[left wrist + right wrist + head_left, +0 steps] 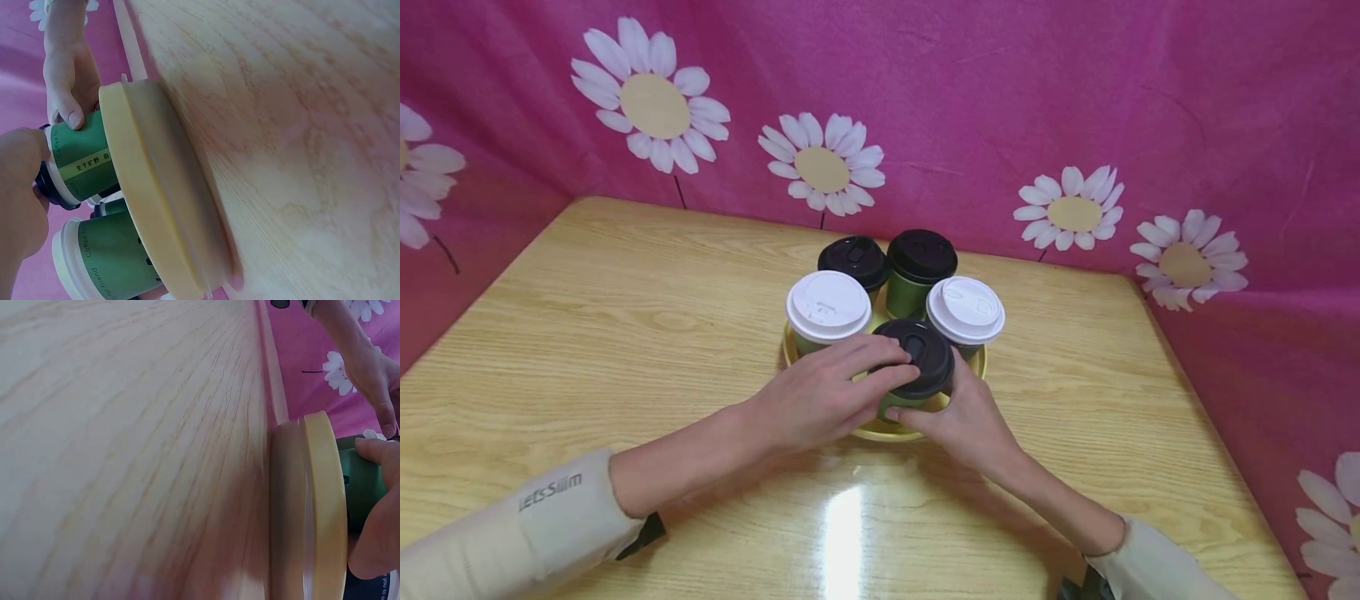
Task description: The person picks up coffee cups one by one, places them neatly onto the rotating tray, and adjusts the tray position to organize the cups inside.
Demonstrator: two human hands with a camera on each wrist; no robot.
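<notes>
Five-sided cluster aside, the nearest item is a green paper coffee cup with a black lid, upright at the front of a round yellow tray. My right hand grips this cup's body, thumb on the near side and fingers around the right. My left hand lies over the lid from the left, fairly straight fingers touching its top. Its thumb is at the lid's rim in the left wrist view. Behind stand two white-lidded cups and two black-lidded cups, partly hidden.
The tray rests on a light wood-grain table. A pink cloth with white daisies hangs behind and at both sides. Neighbouring cups stand close around the gripped one.
</notes>
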